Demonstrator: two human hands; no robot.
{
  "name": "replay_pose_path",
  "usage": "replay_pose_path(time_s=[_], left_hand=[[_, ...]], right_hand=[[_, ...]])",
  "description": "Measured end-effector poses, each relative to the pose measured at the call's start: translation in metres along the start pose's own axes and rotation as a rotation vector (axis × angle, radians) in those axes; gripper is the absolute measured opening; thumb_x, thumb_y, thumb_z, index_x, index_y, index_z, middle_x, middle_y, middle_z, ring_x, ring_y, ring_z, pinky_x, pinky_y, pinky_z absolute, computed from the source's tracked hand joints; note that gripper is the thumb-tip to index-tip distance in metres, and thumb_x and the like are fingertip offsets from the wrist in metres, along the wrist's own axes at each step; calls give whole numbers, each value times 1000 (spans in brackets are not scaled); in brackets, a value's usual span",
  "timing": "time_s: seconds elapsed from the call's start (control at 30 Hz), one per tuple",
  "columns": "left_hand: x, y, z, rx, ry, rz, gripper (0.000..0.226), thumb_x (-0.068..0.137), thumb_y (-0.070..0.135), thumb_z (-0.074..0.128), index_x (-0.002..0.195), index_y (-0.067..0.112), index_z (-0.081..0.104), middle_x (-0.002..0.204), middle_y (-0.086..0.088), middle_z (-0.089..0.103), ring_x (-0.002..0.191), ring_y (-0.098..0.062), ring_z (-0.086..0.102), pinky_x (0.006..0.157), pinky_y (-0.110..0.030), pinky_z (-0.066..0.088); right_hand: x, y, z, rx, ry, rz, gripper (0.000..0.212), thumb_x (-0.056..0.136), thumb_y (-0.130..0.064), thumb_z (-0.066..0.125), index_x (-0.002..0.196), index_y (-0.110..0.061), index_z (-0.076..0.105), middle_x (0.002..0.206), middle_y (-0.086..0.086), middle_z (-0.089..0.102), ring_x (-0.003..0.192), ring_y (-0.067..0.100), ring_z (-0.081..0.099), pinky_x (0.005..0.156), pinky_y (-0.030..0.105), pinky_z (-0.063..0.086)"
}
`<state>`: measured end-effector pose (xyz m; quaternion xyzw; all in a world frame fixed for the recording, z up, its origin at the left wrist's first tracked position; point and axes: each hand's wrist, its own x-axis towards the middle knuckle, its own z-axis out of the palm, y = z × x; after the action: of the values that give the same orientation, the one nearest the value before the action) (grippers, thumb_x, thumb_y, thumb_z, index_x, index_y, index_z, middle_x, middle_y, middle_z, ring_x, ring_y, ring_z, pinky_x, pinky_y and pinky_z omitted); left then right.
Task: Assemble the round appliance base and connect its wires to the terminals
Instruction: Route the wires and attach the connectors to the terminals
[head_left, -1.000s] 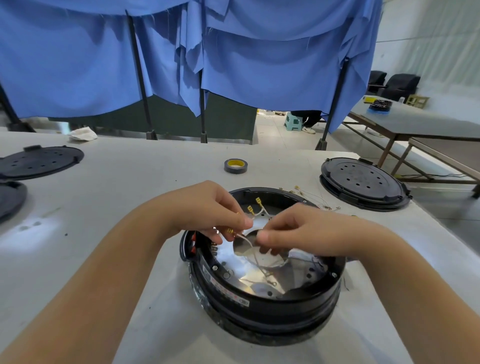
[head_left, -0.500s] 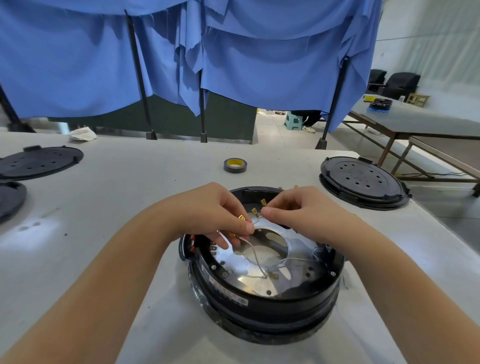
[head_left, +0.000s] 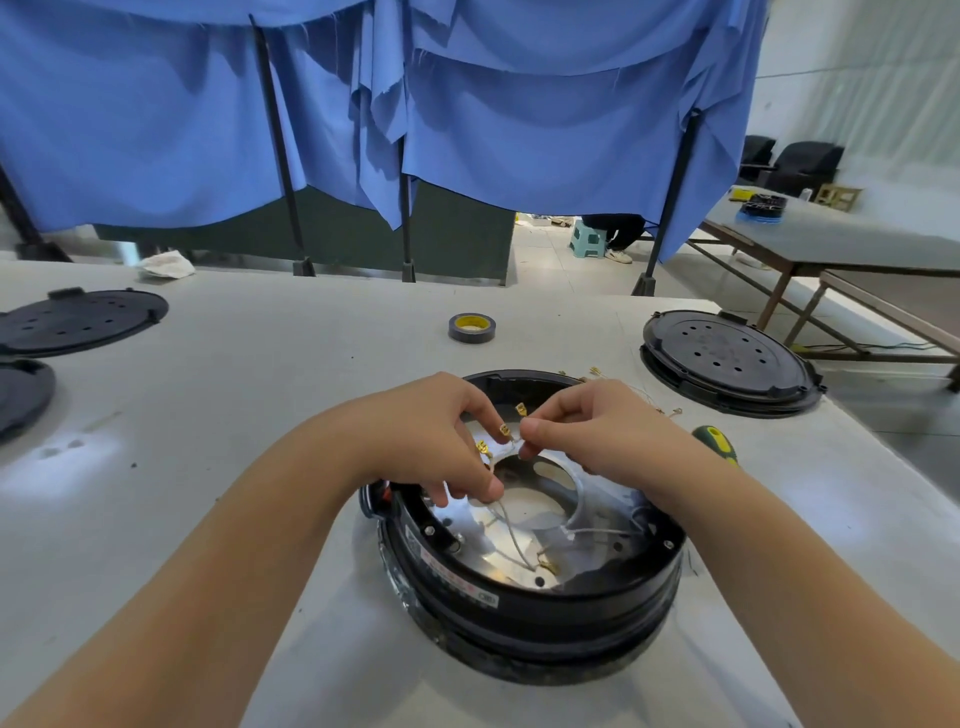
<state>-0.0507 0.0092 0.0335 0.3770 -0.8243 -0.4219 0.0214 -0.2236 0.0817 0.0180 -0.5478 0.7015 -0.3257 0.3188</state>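
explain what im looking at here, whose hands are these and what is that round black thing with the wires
This is one picture from a camera worn on a person's head, looking forward and down, so the two bare arms reaching in are that person's own. No robot is involved.

The round black thing is an appliance base lying open on a pale table, with a shiny metal plate inside. The left hand and right hand both pinch thin white wires tipped with small brass connectors, held over the opening.

Also on the table: a roll of tape, a black lid with holes on the right, two more black lids at the left edge, and a green and yellow screwdriver handle. Blue cloth hangs behind.
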Motion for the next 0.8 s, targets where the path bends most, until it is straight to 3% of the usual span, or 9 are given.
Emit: replay_pose_path(time_s=[0.13, 0.3, 0.43, 0.57, 0.67, 0.8], left_hand=[[-1, 2, 5, 108, -1, -10, 59, 71, 24, 85, 118, 31, 51, 80, -2, 74, 53, -6, 63, 58, -23, 53], [-2, 5, 5, 208, 68, -16, 66, 70, 35, 84, 125, 36, 48, 89, 11, 63, 79, -6, 61, 64, -23, 43], [-6, 3, -6, 203, 114, -37, 56, 76, 49, 74, 125, 34, 51, 97, 10, 69, 82, -5, 62, 66, -22, 44], [-2, -4, -16, 43, 380, 7, 13, 87, 39, 66, 95, 30, 65, 72, 12, 74, 57, 4, 62, 59, -22, 43], [10, -16, -14, -4, 655, 18, 6, 86, 28, 64, 84, 24, 68, 76, 8, 70, 74, -9, 65, 66, -25, 46], [26, -32, 1, 3, 758, 4, 7, 85, 22, 62, 81, 24, 68, 84, 9, 67, 80, -12, 61, 71, -24, 42]], right_hand=[[1, -1, 2, 32, -25, -23, 13, 89, -27, 67, 80, -20, 74, 69, -9, 73, 43, -10, 51, 44, 6, 35], [6, 1, 5, 36, -14, -17, 12, 89, -25, 66, 79, -23, 74, 70, -13, 73, 46, -9, 51, 47, 9, 40], [9, 1, 10, 15, -49, 1, 12, 89, -25, 67, 79, -21, 74, 67, -14, 72, 46, -6, 51, 45, 8, 41], [16, -6, 12, -37, -109, 31, 12, 89, -21, 67, 83, -16, 75, 71, -8, 74, 46, -3, 53, 44, 10, 41], [23, -16, 17, -129, -152, 37, 11, 88, -18, 67, 83, -12, 75, 70, -6, 74, 47, 2, 53, 44, 12, 42], [33, -23, 32, -271, -172, 28, 11, 84, -15, 67, 83, -7, 75, 82, 14, 74, 59, 15, 54, 60, 26, 47]])
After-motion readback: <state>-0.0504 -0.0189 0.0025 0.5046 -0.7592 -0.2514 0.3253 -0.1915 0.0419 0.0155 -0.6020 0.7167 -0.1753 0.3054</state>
